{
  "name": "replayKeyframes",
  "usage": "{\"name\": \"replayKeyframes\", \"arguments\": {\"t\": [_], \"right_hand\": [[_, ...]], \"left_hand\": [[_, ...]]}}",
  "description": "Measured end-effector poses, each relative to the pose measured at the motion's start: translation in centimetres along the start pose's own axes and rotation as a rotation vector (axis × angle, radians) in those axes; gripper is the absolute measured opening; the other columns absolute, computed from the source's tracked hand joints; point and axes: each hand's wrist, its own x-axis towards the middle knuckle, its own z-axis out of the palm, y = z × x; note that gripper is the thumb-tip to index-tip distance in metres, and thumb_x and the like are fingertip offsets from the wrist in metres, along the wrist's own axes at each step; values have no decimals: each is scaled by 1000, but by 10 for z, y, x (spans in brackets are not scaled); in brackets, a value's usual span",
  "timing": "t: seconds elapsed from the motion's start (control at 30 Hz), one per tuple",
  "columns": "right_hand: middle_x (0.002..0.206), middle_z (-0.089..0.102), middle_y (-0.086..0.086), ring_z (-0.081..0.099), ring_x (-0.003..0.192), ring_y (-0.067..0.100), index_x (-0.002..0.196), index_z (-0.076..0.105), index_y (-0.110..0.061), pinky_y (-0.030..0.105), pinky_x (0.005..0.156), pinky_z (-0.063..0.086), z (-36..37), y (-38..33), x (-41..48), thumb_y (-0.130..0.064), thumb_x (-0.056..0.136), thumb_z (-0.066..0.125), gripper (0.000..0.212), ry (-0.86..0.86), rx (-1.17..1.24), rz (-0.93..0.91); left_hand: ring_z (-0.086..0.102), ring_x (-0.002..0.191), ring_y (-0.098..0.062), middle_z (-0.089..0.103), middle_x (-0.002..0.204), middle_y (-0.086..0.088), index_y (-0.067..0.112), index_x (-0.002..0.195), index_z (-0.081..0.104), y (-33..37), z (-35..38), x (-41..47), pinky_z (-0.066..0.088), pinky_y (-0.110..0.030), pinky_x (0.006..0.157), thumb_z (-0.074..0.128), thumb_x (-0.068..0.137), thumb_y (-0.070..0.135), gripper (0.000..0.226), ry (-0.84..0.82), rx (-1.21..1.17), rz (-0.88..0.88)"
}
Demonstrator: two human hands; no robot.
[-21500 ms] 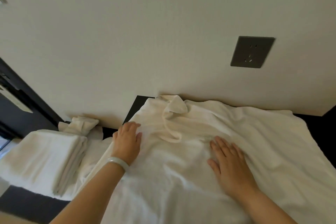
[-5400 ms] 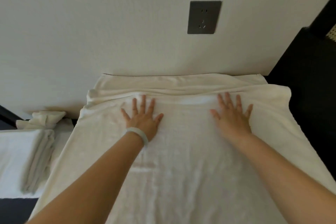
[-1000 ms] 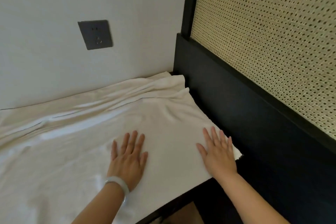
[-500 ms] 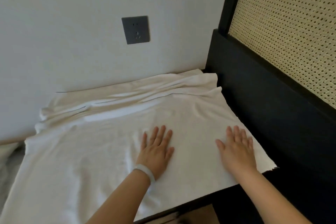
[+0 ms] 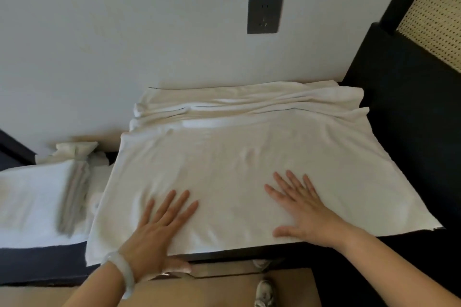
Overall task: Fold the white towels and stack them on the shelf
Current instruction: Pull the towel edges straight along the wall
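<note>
1. The bare left hand (image 5: 159,229) lies palm down, fingers straight and spread, thumb out to the right.
2. The bare right hand (image 5: 303,210) is likewise flat, with fingers splayed and forearm extended.

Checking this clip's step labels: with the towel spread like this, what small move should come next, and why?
Probably pinching the near edge of the white towel with both hands, to fold it toward the wall. The left hand and right hand lie flat, fingers straight, close to that edge. The towel's middle looks smooth, with wrinkles only along the wall.
</note>
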Motion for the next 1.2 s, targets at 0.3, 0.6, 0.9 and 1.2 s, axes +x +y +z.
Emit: {"name": "replayKeyframes", "arguments": {"t": [0.3,0.6,0.9,1.2], "right_hand": [[158,-23,-22,-31,144,5,151,7,-54,31,116,-25,-28,5,-11,-62,90,56,78,-89,125,-67],[126,65,-14,57,116,-4,125,69,-24,21,110,38,-78,24,10,-33,92,70,35,116,693,266],[162,28,4,24,148,22,154,31,-24,42,120,18,-116,27,111,-49,103,41,58,371,219,357],[165,-19,-5,-21,151,18,158,-6,-35,52,119,-14,-82,29,200,-67,98,22,73,139,17,259]], "left_hand": [[-30,143,-6,-28,155,25,51,148,-12,-25,-3,-8,-17,-42,119,24,87,72,74,-2,-1,102],[59,93,-5,66,95,22,42,90,62,-63,-101,45,36,-1,77,66,90,37,6,112,-427,-155],[6,151,-25,2,165,1,30,156,9,-49,-116,146,13,-51,119,32,101,52,64,195,122,-376],[-21,148,-24,-26,160,6,38,152,-15,-90,-71,197,-7,-59,117,6,96,64,65,121,121,-436]]}}
